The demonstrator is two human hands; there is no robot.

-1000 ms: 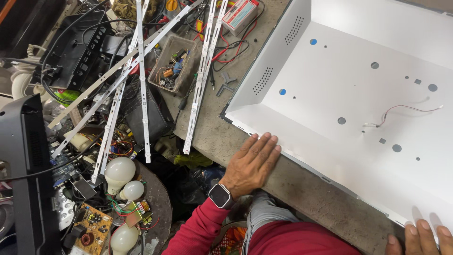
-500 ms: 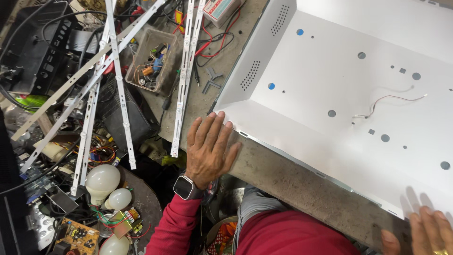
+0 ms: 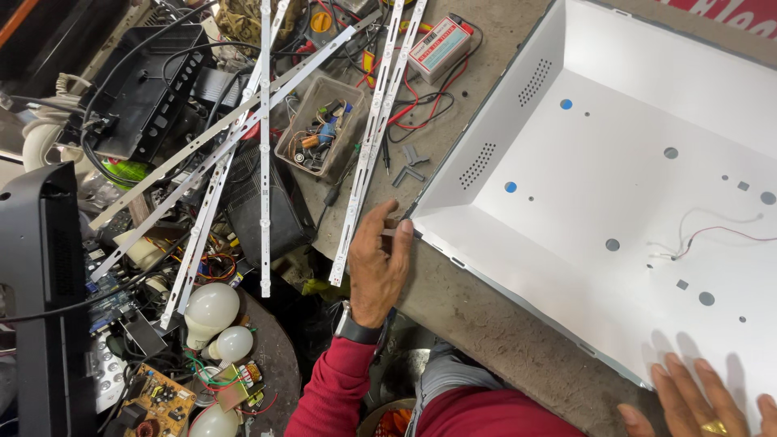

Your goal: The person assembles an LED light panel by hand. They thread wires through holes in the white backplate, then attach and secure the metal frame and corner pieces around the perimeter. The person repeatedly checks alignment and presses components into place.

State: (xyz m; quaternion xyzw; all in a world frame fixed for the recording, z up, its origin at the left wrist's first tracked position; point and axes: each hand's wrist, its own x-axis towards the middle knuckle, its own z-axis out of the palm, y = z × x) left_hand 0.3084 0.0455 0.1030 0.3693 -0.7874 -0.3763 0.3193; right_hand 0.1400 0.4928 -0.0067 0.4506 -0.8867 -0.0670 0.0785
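A large white metal back panel [image 3: 615,186] lies open-side up on the grey bench [image 3: 502,340], with round holes and a thin red and white wire [image 3: 712,235] inside. My left hand [image 3: 379,263], in a red sleeve with a wristwatch [image 3: 356,330], has curled fingers that pinch the panel's near left corner. Right beside that hand ends a pair of long white light strips [image 3: 368,154]. My right hand [image 3: 700,396], wearing a ring, rests flat with fingers spread on the panel's near right edge.
More white strips [image 3: 264,146] cross over clutter at the left. A clear tray of small parts [image 3: 320,129], a boxy tester with red leads [image 3: 441,44], white bulbs [image 3: 209,307], a circuit board [image 3: 158,396] and a black housing [image 3: 40,299] crowd that side.
My left hand has gone from lying flat and spread on the bench to curled at the panel's corner. The view has shifted, and my right hand has stayed on the panel's edge.
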